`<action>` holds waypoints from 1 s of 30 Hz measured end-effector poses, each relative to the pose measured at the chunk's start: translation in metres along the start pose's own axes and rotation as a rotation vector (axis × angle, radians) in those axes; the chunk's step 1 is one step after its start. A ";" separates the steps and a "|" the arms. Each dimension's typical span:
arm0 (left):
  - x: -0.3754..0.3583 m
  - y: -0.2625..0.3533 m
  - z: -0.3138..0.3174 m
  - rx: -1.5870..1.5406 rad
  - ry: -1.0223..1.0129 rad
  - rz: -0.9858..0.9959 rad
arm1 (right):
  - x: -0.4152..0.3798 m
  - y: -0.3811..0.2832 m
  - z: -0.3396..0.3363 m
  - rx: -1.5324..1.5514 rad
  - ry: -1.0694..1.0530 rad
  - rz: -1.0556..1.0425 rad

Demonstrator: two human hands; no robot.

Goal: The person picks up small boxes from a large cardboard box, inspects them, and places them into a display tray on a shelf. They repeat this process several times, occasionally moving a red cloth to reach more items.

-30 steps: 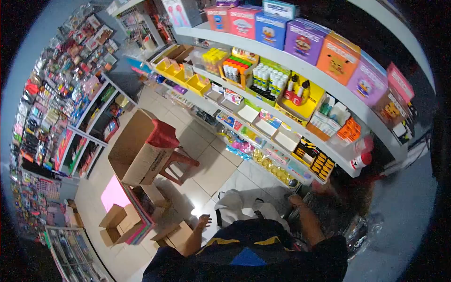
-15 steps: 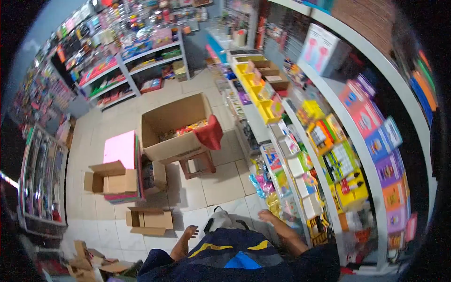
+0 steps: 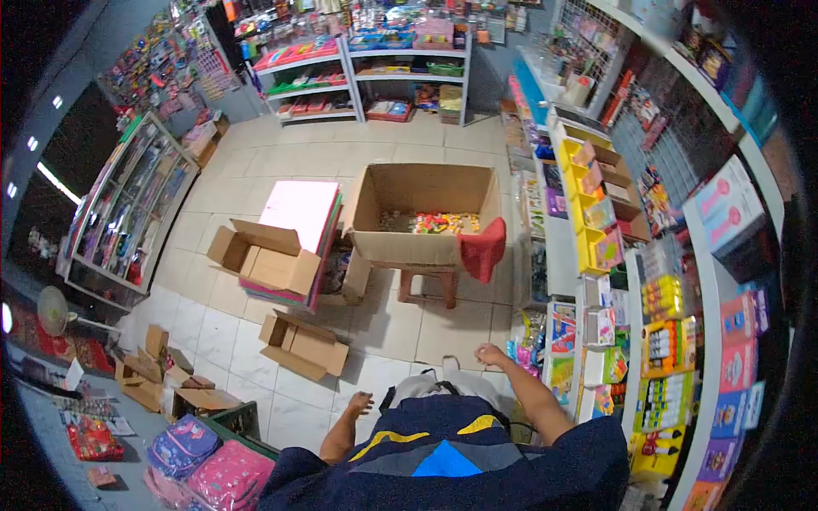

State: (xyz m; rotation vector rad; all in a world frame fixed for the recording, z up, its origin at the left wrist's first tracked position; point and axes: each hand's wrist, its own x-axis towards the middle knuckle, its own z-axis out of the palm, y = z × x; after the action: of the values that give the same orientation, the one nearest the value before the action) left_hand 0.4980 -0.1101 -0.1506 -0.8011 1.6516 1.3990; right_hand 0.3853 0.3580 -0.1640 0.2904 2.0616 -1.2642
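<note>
My left hand [image 3: 361, 404] hangs low beside my body, fingers apart, holding nothing. On the other side my right hand [image 3: 490, 355] is held out in front of my hip, fingers loosely bent and nothing visible in it. Neither touches anything. Nearest to my left hand, an open cardboard box [image 3: 300, 347] lies on the floor. Ahead, a large cardboard box [image 3: 405, 249] with small colourful packets [image 3: 439, 223] inside rests on a reddish stool [image 3: 450, 289]. A red cloth [image 3: 483, 249] drapes over its right corner.
Left of the large box, another open carton [image 3: 298, 272] sits on a stack of coloured sheets [image 3: 300, 204]. Merchandise shelves [image 3: 635, 341] line the right side. A glass display case [image 3: 128, 213] stands left; backpacks [image 3: 226, 473] and torn cartons [image 3: 141, 375] lie lower left.
My view has swung left, so the boxes and shelves appear further right. The backpacks and a fan have come into view at left. Both hands remain free at my sides.
</note>
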 end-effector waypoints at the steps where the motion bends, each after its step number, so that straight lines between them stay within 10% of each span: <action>1: -0.001 -0.011 -0.001 -0.024 -0.005 -0.011 | 0.003 -0.014 0.001 -0.055 -0.015 -0.035; 10: 0.030 0.029 0.004 0.026 0.140 -0.021 | 0.044 -0.097 -0.035 -0.431 -0.068 -0.307; 14: 0.058 0.123 0.009 0.036 0.397 0.394 | 0.041 -0.199 -0.066 -0.388 -0.172 -0.409; 22: 0.018 0.402 0.055 0.491 0.765 1.296 | 0.087 -0.324 -0.126 -0.229 0.342 -1.011; 28: 0.039 0.518 0.061 1.190 0.583 1.374 | 0.162 -0.287 -0.186 -0.444 0.447 -0.844; 30: 0.061 0.525 0.055 1.315 0.337 0.990 | 0.156 -0.289 -0.192 -0.318 0.302 -0.571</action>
State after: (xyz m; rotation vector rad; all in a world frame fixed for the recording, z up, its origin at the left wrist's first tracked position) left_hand 0.0252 0.0428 0.0386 0.6703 2.8126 0.3478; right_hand 0.0375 0.3516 -0.0104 -0.2951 2.6843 -1.2280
